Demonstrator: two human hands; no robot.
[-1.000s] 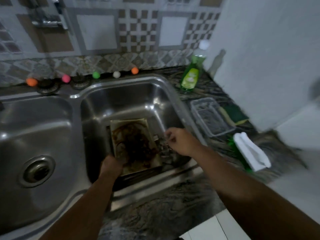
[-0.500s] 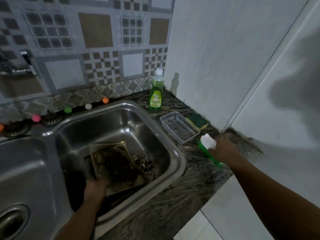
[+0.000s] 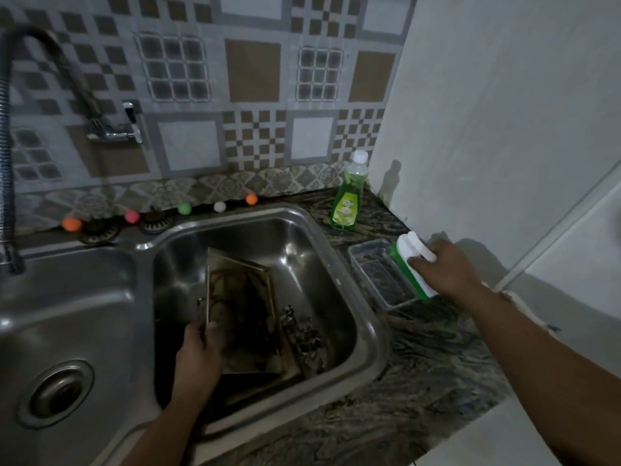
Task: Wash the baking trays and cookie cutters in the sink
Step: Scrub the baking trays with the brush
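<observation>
Left hand (image 3: 198,348) grips the near edge of a stained baking tray (image 3: 240,311), tilted inside the right sink basin (image 3: 339,287), beside a heap of cookie cutters (image 3: 304,336). Right hand (image 3: 447,269) grasps a green-and-white scrub brush (image 3: 411,260) above the clear container (image 3: 378,275) on the countertop (image 3: 420,368).

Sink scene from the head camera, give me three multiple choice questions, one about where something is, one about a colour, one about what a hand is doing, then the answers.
1. Where does the dirty baking tray lie?
A. in the right basin of the sink
B. on the counter
C. in the left basin

2. What colour is the liquid in the soap bottle?
A. blue
B. green
C. red

3. What is the right hand doing?
A. resting flat on the counter
B. turning the tap
C. gripping the white-handled scrub brush

Answers:
1 A, the tray leans inside the right basin, its near edge held by the left hand.
2 B, the bottle shows green under a white cap.
3 C, fingers curl round the brush handle above the clear container.
</observation>
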